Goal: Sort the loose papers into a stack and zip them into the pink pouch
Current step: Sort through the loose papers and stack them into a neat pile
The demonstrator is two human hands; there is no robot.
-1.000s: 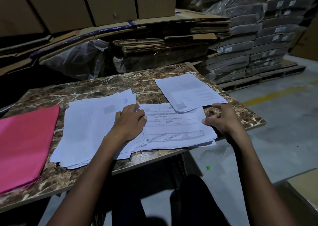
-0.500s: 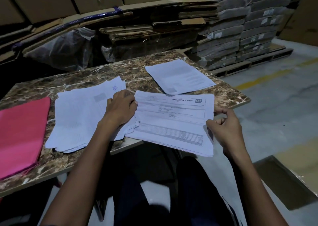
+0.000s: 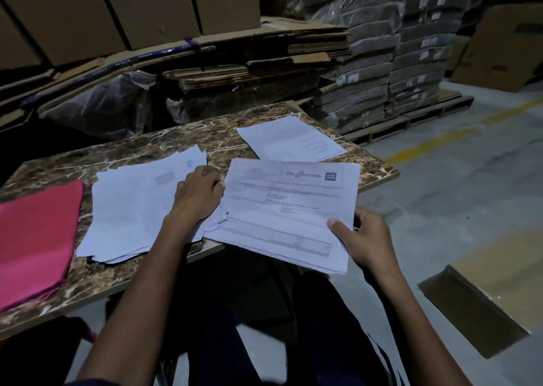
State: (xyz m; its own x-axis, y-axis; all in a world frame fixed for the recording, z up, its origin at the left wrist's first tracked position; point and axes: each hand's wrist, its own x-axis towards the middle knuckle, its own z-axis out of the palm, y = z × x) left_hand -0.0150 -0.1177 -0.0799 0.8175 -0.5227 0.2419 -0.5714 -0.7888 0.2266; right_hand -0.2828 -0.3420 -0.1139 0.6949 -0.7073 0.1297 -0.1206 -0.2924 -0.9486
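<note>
A pink pouch [image 3: 35, 238] lies flat at the left end of the marble table [image 3: 141, 156]. Beside it spreads a loose pile of white papers [image 3: 129, 209]. My left hand [image 3: 198, 197] rests on that pile's right edge and touches the left edge of a printed bundle [image 3: 288, 215]. My right hand [image 3: 364, 238] pinches the bundle's lower right corner, thumb on top, and the bundle hangs lifted past the table's front edge. A separate sheaf of sheets [image 3: 291, 140] lies at the table's far right.
Flattened cardboard [image 3: 252, 65] and plastic-wrapped bundles [image 3: 390, 71] on a pallet stand behind the table. Cardboard boxes [image 3: 132, 9] line the back. A flat cardboard piece [image 3: 493, 291] lies on the concrete floor at right. My legs are under the table's front edge.
My right hand has taken hold of the printed bundle and drawn it up and toward me, off the table's front edge. The left hand stayed on the left pile.
</note>
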